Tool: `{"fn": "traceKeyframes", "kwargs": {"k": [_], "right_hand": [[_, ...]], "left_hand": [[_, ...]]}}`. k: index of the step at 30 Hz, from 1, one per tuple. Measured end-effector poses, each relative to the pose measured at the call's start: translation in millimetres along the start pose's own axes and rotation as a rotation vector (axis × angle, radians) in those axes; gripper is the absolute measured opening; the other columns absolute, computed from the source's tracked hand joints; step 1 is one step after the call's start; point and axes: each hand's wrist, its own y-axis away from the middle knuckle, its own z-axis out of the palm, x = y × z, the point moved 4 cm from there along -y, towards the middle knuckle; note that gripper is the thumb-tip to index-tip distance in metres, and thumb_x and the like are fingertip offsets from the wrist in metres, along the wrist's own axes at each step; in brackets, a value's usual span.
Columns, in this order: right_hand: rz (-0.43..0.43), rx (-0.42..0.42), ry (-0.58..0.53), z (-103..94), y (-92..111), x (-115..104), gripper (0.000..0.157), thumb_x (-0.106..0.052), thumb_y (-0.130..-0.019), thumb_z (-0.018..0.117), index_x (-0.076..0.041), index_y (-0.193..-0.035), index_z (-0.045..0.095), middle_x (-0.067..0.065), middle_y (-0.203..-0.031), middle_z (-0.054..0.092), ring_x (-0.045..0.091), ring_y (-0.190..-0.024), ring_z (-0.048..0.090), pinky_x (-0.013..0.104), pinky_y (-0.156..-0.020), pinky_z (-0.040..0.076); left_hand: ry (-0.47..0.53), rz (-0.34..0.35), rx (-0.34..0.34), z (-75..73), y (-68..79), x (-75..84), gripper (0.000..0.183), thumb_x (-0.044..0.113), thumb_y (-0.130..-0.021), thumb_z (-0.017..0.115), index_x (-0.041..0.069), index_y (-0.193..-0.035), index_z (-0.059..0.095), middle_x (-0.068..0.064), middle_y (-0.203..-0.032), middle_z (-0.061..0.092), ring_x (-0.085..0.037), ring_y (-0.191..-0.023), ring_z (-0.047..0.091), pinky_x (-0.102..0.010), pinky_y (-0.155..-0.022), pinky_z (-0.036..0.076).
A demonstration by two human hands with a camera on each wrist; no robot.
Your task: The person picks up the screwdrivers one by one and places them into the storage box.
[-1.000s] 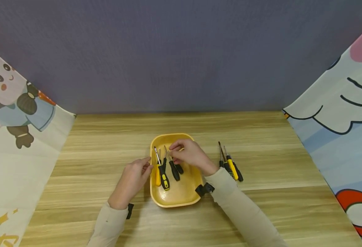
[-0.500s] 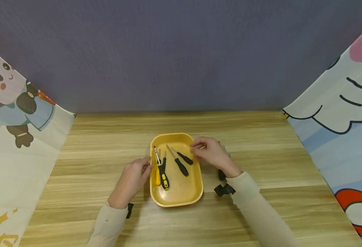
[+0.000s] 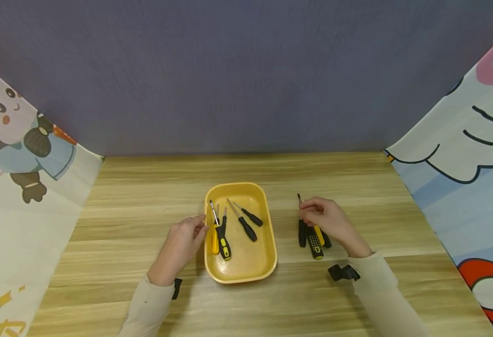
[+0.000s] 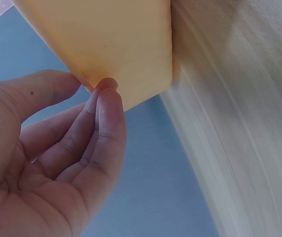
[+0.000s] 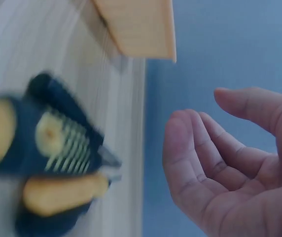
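My left hand (image 3: 182, 248) is at the left side of a yellow tray (image 3: 240, 279), pinching its rim. Thumb on the rim and fingertips on the outer wall (image 4: 116, 44) show in the left wrist view. Inside the tray lie a black-and-yellow screwdriver (image 3: 223, 244), a yellow-handled one (image 3: 215, 242) and several black ones, among them a black screwdriver (image 3: 248, 230). My right hand (image 3: 328, 220) is over a second group of screwdrivers, its fingers loosely bent and holding nothing. This group has a black-and-yellow patterned screwdriver (image 3: 315, 244), a yellow-handled one (image 3: 320, 236) and black-handled ones (image 3: 302, 234).
The wooden table (image 3: 154, 182) carries the tray and the group to its right. A dark grey panel (image 3: 246, 79) rises at the back. Printed cartoon sheets stand at the left (image 3: 32, 140) and right (image 3: 465, 140).
My right hand has left the tray and moved right, over the other screwdrivers. The two black screwdrivers it was near now lie angled and apart in the tray. The left hand stays at the rim.
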Motion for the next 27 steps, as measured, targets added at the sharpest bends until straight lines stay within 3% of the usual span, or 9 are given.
{"fn": "traceKeyframes", "kwargs": {"k": [8, 18, 23, 27], "right_hand": [[0.085, 0.058, 0.030, -21.6, 20.7, 27.8, 0.037, -0.017, -0.102, 0.061, 0.010, -0.126, 0.058, 0.024, -0.113, 0.065, 0.036, -0.096, 0.065, 0.043, -0.079, 0.059], [0.166, 0.110, 0.044, -27.1, 27.8, 55.0, 0.034, -0.014, -0.101, 0.061, 0.009, -0.125, 0.058, 0.022, -0.116, 0.063, 0.032, -0.098, 0.066, 0.036, -0.078, 0.060], [0.210, 0.120, 0.113, -24.4, 26.0, 63.4, 0.032, -0.015, -0.100, 0.063, 0.007, -0.123, 0.060, 0.020, -0.112, 0.065, 0.029, -0.095, 0.067, 0.034, -0.073, 0.060], [0.208, 0.126, 0.232, -23.1, 23.9, 66.5, 0.028, -0.016, -0.098, 0.065, 0.004, -0.118, 0.064, 0.016, -0.108, 0.067, 0.027, -0.092, 0.066, 0.035, -0.071, 0.058]], "left_hand": [[0.001, -0.004, 0.003, 0.3, 0.6, 0.4, 0.032, 0.003, -0.091, 0.072, -0.009, -0.120, 0.066, -0.012, -0.091, 0.070, -0.017, -0.076, 0.065, -0.023, -0.062, 0.057], [0.015, -0.029, -0.009, 0.4, 1.2, -0.9, 0.033, 0.005, -0.093, 0.071, -0.009, -0.122, 0.066, -0.012, -0.092, 0.071, -0.016, -0.077, 0.065, -0.022, -0.062, 0.056], [0.019, -0.040, -0.017, 0.2, 1.5, -0.9, 0.034, 0.006, -0.093, 0.071, -0.008, -0.123, 0.066, -0.011, -0.093, 0.071, -0.016, -0.078, 0.066, -0.021, -0.063, 0.056], [0.020, -0.041, -0.018, 0.4, 1.3, -1.2, 0.034, 0.006, -0.093, 0.071, -0.008, -0.123, 0.065, -0.011, -0.093, 0.071, -0.016, -0.077, 0.066, -0.021, -0.063, 0.056]]}}
